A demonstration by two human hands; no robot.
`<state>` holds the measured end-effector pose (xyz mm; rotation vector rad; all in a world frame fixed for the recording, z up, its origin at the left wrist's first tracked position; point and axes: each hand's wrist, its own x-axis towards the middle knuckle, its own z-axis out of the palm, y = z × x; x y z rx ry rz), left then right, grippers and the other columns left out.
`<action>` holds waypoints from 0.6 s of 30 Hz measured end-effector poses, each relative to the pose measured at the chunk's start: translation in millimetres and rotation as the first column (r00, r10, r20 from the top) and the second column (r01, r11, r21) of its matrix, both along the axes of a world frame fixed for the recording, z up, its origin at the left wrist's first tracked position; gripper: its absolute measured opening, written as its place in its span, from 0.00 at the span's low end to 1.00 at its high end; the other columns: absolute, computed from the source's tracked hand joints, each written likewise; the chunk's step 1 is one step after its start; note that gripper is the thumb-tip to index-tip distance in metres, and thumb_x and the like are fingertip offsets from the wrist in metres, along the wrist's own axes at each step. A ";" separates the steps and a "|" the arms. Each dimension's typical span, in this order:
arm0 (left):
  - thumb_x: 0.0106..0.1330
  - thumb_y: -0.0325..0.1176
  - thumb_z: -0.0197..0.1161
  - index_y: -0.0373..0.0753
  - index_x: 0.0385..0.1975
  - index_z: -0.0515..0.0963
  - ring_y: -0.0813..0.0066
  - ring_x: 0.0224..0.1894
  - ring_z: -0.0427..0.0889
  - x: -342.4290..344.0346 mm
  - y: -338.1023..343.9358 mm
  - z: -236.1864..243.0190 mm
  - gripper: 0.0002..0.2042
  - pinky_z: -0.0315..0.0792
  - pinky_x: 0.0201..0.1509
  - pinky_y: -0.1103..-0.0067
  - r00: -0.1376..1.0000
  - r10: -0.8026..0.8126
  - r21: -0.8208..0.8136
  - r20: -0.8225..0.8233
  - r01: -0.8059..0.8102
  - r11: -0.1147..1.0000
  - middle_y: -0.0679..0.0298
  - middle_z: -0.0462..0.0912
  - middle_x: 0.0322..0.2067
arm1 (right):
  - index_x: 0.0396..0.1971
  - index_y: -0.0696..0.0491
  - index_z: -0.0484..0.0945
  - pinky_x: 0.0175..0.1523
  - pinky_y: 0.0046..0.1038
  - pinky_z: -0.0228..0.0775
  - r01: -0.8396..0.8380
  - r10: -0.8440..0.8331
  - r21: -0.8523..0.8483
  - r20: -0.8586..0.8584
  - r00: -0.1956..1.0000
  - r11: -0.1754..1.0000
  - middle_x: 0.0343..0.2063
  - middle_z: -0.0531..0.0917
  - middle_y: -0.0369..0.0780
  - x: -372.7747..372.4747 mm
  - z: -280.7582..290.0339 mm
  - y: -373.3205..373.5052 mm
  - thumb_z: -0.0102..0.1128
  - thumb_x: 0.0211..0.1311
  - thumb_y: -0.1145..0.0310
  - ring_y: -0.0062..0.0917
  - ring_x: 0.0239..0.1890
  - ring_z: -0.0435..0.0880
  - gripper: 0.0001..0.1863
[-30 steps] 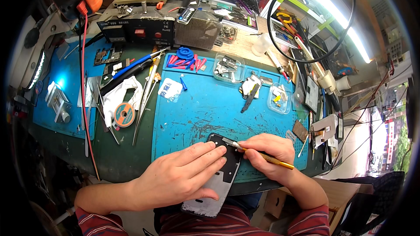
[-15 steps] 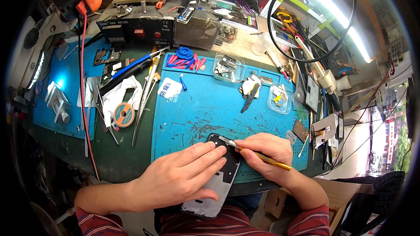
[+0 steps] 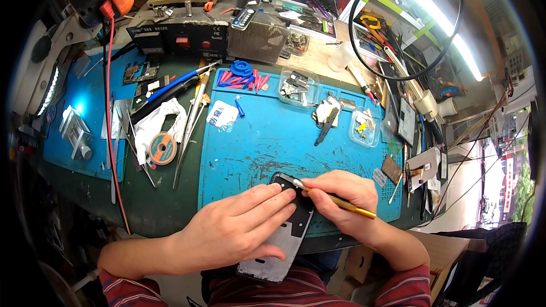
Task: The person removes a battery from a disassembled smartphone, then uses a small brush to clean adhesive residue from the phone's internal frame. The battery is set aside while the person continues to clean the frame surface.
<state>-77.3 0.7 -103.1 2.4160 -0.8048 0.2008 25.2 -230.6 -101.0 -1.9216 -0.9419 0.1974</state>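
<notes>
A black and grey phone frame [image 3: 281, 244] leans over the near edge of the blue mat, its lower end toward my lap. Across its upper half lies my left hand [image 3: 244, 222], fingers stretched out flat, with the thumb resting lower on the frame. My right hand [image 3: 344, 196] pinches a craft knife [image 3: 355, 209] with a brass-coloured handle and a silver collar. The knife's blade [image 3: 289, 178] lies at the frame's top edge, just past my left fingertips. My left palm hides part of the frame.
The blue mat [image 3: 256, 136] bears a white patch [image 3: 223, 115], red and blue plastic pieces [image 3: 236, 82], and clear boxes of small parts [image 3: 298, 86]. Tweezers [image 3: 181, 153] and a solder-wick spool [image 3: 162, 148] lie left. A red cable [image 3: 108, 119] hangs down. A black cable loop [image 3: 355, 23] arches upper right.
The right hand and knife have shifted slightly left and up along the frame's top edge, and the knife has turned a little. The left hand stays on the frame.
</notes>
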 end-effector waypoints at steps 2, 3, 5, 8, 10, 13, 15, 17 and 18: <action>0.54 0.51 0.71 0.32 0.54 0.80 0.59 0.62 0.78 0.6 1.5 -0.5 0.32 0.77 0.62 0.70 1.000 -0.002 -0.007 -0.001 0.002 1.000 0.56 0.78 0.60 | 0.41 0.59 0.87 0.38 0.27 0.79 0.006 -0.007 -0.025 -0.037 0.999 1.000 0.31 0.89 0.42 0.2 2.0 -9.3 0.69 0.59 0.79 0.30 0.33 0.88 0.10; 0.55 0.51 0.71 0.32 0.54 0.80 0.59 0.62 0.78 1.4 1.7 0.0 0.32 0.77 0.62 0.70 1.000 -0.003 -0.009 -0.001 0.003 1.000 0.56 0.78 0.60 | 0.42 0.59 0.87 0.38 0.27 0.79 0.014 -0.015 -0.023 -0.027 1.000 1.000 0.31 0.89 0.42 -0.5 0.6 -12.6 0.70 0.58 0.79 0.30 0.32 0.88 0.11; 0.55 0.51 0.71 0.32 0.54 0.80 0.60 0.62 0.77 1.2 0.8 -0.1 0.32 0.76 0.63 0.70 1.000 -0.005 -0.013 -0.004 0.005 1.000 0.56 0.78 0.60 | 0.42 0.59 0.87 0.38 0.27 0.79 -0.002 0.002 -0.018 -0.016 1.000 1.000 0.31 0.89 0.42 0.9 0.5 -9.4 0.70 0.58 0.79 0.30 0.32 0.88 0.11; 0.54 0.50 0.71 0.31 0.53 0.79 0.61 0.62 0.77 0.0 -0.1 -0.3 0.32 0.75 0.64 0.71 1.000 0.002 -0.012 -0.003 -0.002 1.000 0.56 0.78 0.60 | 0.42 0.59 0.87 0.38 0.27 0.79 -0.041 0.041 -0.017 0.009 0.999 0.999 0.31 0.89 0.42 5.8 3.4 3.1 0.70 0.58 0.79 0.30 0.32 0.88 0.11; 0.54 0.50 0.72 0.32 0.54 0.79 0.59 0.62 0.78 -0.6 0.3 0.2 0.32 0.77 0.62 0.70 1.000 0.005 -0.003 0.000 -0.005 1.000 0.55 0.79 0.60 | 0.42 0.58 0.87 0.38 0.27 0.79 -0.071 0.071 -0.020 0.010 0.997 0.997 0.32 0.89 0.42 9.8 4.3 4.8 0.70 0.58 0.79 0.30 0.32 0.88 0.11; 0.55 0.50 0.71 0.32 0.54 0.79 0.59 0.63 0.77 -1.1 -0.5 2.2 0.32 0.76 0.63 0.70 1.000 0.003 -0.020 -0.008 -0.003 1.000 0.56 0.79 0.59 | 0.42 0.57 0.88 0.38 0.27 0.79 -0.093 0.092 -0.026 -0.045 0.995 0.995 0.33 0.89 0.42 18.2 2.1 -2.8 0.70 0.58 0.78 0.30 0.33 0.88 0.11; 0.55 0.52 0.71 0.31 0.54 0.79 0.58 0.63 0.77 -1.8 -1.7 2.7 0.33 0.75 0.64 0.69 1.000 0.002 0.015 0.006 -0.003 1.000 0.54 0.79 0.59 | 0.42 0.57 0.88 0.38 0.27 0.79 -0.128 0.127 -0.037 -0.026 0.992 0.991 0.33 0.89 0.42 23.9 3.0 0.9 0.70 0.59 0.77 0.30 0.33 0.88 0.10; 0.54 0.55 0.71 0.29 0.53 0.79 0.55 0.63 0.76 -5.7 -5.5 8.3 0.35 0.74 0.65 0.67 0.999 0.043 0.045 0.004 -0.043 0.998 0.52 0.79 0.59 | 0.42 0.57 0.88 0.38 0.25 0.78 -0.133 0.130 -0.033 -0.082 0.988 0.991 0.32 0.89 0.41 27.8 8.5 4.6 0.69 0.61 0.75 0.26 0.33 0.88 0.09; 0.53 0.56 0.71 0.29 0.53 0.79 0.53 0.64 0.76 -11.2 -12.9 12.2 0.37 0.74 0.65 0.67 0.996 0.086 0.056 -0.009 -0.085 0.995 0.51 0.78 0.59 | 0.42 0.56 0.88 0.38 0.24 0.78 -0.130 0.124 -0.043 -0.127 0.984 0.991 0.31 0.89 0.40 28.9 9.6 4.3 0.68 0.62 0.75 0.25 0.33 0.88 0.09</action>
